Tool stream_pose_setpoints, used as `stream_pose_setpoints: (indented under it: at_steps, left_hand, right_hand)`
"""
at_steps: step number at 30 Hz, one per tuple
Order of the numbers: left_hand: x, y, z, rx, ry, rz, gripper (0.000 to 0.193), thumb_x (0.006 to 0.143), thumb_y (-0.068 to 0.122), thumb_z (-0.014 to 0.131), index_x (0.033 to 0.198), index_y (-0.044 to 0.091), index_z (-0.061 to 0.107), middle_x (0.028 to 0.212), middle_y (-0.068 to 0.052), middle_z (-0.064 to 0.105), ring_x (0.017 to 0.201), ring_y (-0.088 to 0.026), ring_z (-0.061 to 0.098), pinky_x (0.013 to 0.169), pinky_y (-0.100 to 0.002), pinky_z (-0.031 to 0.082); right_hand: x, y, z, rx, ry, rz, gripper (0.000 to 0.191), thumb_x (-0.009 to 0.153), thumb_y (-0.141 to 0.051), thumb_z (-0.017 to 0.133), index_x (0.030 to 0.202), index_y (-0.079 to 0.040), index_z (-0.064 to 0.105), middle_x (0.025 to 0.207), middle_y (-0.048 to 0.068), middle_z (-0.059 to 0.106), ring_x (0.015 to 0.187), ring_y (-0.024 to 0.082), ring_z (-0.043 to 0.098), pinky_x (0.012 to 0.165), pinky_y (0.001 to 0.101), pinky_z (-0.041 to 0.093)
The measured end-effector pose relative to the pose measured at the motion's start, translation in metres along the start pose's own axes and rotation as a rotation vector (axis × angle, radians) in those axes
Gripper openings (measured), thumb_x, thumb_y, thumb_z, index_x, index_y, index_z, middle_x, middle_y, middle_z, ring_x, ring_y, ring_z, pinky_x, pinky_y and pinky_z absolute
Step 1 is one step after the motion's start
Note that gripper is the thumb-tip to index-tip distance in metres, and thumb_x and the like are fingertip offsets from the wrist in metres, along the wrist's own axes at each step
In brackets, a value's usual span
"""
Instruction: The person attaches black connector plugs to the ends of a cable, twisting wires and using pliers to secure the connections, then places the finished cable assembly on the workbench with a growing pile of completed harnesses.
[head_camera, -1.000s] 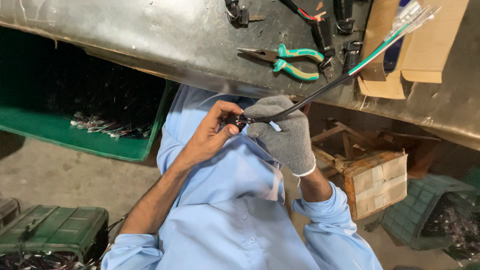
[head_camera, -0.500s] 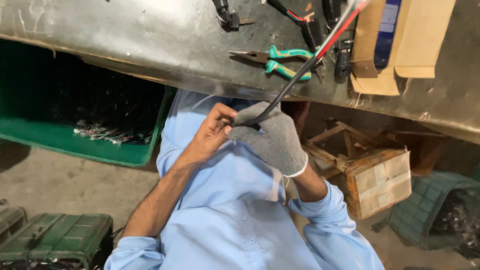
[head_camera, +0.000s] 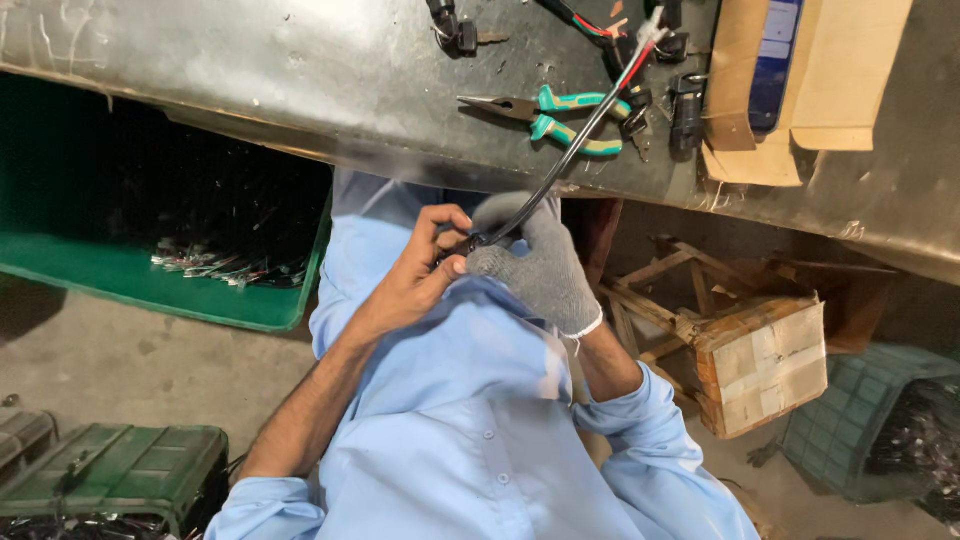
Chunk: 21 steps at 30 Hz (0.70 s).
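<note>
My bare left hand (head_camera: 418, 278) and my grey-gloved right hand (head_camera: 540, 268) meet in front of my light blue shirt. Both pinch the lower end of a thin black cable (head_camera: 575, 150). The cable slants up to the right over the metal table (head_camera: 300, 90). Its far end shows red, green and white wires. The left fingertips press on a small dark piece at the cable's lower end, which is mostly hidden. Green-handled pliers (head_camera: 560, 115) lie on the table just behind the cable.
Black connectors (head_camera: 685, 110) and an open cardboard box (head_camera: 800, 70) lie on the table at the right. Under the table sit a green crate (head_camera: 150, 290) with wire parts and a taped wooden box (head_camera: 760, 360). A green case (head_camera: 110, 475) and a green basket (head_camera: 870, 430) stand on the floor.
The cable's far end has swung to the left and now stands steeper over the pliers. Both hands have kept their hold in about the same place.
</note>
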<state>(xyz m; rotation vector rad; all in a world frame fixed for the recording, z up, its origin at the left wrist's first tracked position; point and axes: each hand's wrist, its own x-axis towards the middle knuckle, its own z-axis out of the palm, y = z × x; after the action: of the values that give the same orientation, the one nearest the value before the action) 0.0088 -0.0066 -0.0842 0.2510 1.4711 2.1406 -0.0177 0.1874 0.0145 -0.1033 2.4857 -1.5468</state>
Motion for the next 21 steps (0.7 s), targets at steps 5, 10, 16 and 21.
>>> stream_pose_setpoints:
  at_steps: [5,10,16,21]
  left_hand:
    - [-0.002,-0.002,0.001,0.082,0.029,0.104,0.029,0.108,0.013,0.056,0.135,0.006,0.047,0.119,-0.001,0.053,0.105,-0.011,0.051,0.095,-0.026,0.044]
    - [-0.003,0.005,0.019,0.378,0.192,0.209,0.02,0.105,0.001,0.058,0.125,0.005,0.058,0.103,-0.008,0.061,0.093,-0.018,0.06,0.085,-0.031,0.052]
    - [0.003,0.026,0.017,0.864,0.248,0.366,0.036,0.092,0.005,0.072,0.126,0.008,0.058,0.097,-0.013,0.063,0.084,-0.036,0.067,0.071,-0.043,0.052]
    - [0.006,0.034,0.012,0.895,0.267,0.406,0.047,0.096,0.012,0.072,0.136,0.006,0.048,0.111,-0.015,0.068,0.091,-0.037,0.068,0.073,-0.043,0.053]
  right_hand:
    - [-0.001,0.005,0.005,-0.119,0.027,-0.086,0.041,0.072,-0.025,0.094,0.097,-0.004,0.069,0.107,0.008,0.064,0.107,0.025,0.057,0.092,0.0372,0.048]
    - [-0.001,0.007,0.006,-0.064,-0.003,0.281,0.037,0.071,-0.028,0.088,0.093,-0.005,0.071,0.096,0.007,0.064,0.091,0.023,0.062,0.08,0.0353,0.051]
    - [0.0,0.006,0.008,-0.172,0.017,0.028,0.026,0.085,-0.023,0.08,0.096,-0.002,0.071,0.105,0.014,0.06,0.102,0.03,0.056,0.089,0.0412,0.047]
    - [0.002,-0.002,0.007,-0.351,-0.029,-0.174,0.017,0.09,-0.019,0.074,0.099,-0.005,0.074,0.107,0.013,0.064,0.106,0.037,0.052,0.094,0.0451,0.04]
